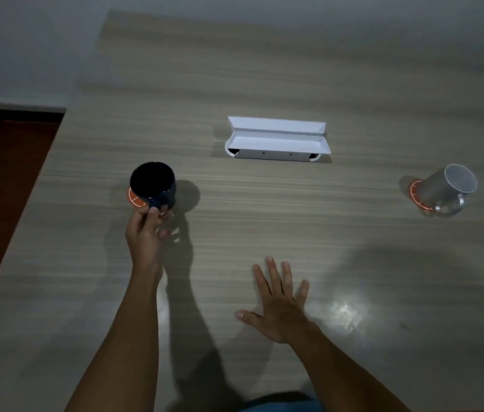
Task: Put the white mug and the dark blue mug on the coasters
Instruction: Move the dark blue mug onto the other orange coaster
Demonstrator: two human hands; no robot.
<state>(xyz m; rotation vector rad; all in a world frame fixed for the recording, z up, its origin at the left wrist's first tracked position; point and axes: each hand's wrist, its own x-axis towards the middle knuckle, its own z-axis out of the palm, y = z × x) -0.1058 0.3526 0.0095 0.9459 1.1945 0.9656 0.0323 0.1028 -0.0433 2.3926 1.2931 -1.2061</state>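
The dark blue mug [153,184] stands upright on an orange coaster [134,199] at the left of the wooden table. My left hand [145,230] grips its handle from the near side. At the far right the white mug [446,190] stands on a second orange coaster [414,193], its handle turned toward me. Nothing touches the white mug. My right hand [279,304] lies flat on the table, fingers spread and holding nothing, near the front middle.
An open white cardboard box [276,141] sits in the middle of the table behind both hands. The table's left edge [26,203] drops off to a dark red floor. A grey object pokes in at the far left edge.
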